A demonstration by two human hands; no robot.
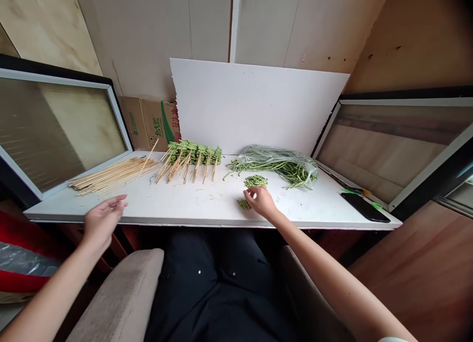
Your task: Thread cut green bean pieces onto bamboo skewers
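My left hand [103, 219] is raised over the front left edge of the table, thumb and fingers together. A thin bamboo skewer [148, 158] slants up and away in line with its fingertips, and the hand appears to pinch its near end. My right hand [260, 202] is at the middle front, thumb and forefinger curled into a pinch. What is between those fingertips is too small to tell. Just beside it lies a short row of cut green bean pieces [243, 204]. Behind the hand is a small heap of cut bean pieces [256, 180].
Loose bamboo skewers [111, 175] lie at the left. Filled bean skewers [194, 152] are stacked at the back. Long green beans [295, 170] spill from a clear plastic bag [258, 153]. A black phone [364, 207] rests at the right, and a cardboard box [146, 122] stands behind.
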